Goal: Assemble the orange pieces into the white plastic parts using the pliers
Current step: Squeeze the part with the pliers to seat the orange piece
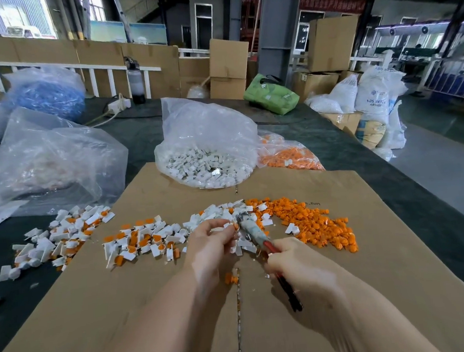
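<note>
Cardboard (373, 289) lying bare toward near edge. Left hand (211, 244) pinching a white part (224, 228); right hand (290, 260) clenching pliers (253, 234), their tip touching the part.

soft, even daylight from windows (22, 18) at far left; shadows faint. wide-angle bending at the edges. forearms overexposed, background slightly soft.

A white sack (375, 100) right of the tabletop (334, 145) reads "ABS RESIN". Red banner (333, 2) lettering and cardboard (313, 203) print above the sack are illegible.
</note>
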